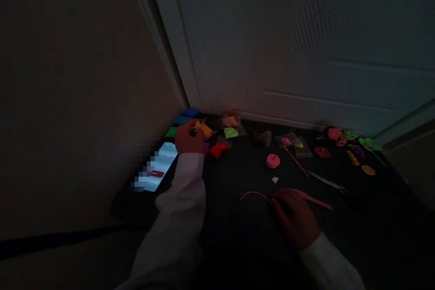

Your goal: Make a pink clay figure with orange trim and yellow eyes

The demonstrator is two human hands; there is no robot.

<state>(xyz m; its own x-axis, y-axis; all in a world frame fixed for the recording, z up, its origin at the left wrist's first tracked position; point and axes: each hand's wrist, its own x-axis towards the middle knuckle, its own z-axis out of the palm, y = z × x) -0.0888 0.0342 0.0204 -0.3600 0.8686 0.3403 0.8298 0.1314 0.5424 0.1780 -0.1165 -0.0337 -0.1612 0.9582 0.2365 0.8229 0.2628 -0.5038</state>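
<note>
In the dim head view my left hand reaches to the back left of the dark table, its fingers closed at the edge of a small bag of yellow-orange clay. My right hand rests low over the table, fingers curled on the end of a thin orange strand, which arcs out to the left. A pink flat strip lies just beyond that hand. Farther off are a small white lump and a round pink clay piece. Shadow hides the fingertips of my right hand.
A lit phone lies at the left. Scissors and a thin pink stick sit to the right. Bagged clay, including a red packet, lines the back. Colourful clay flowers are heaped far right, against a pale wall panel.
</note>
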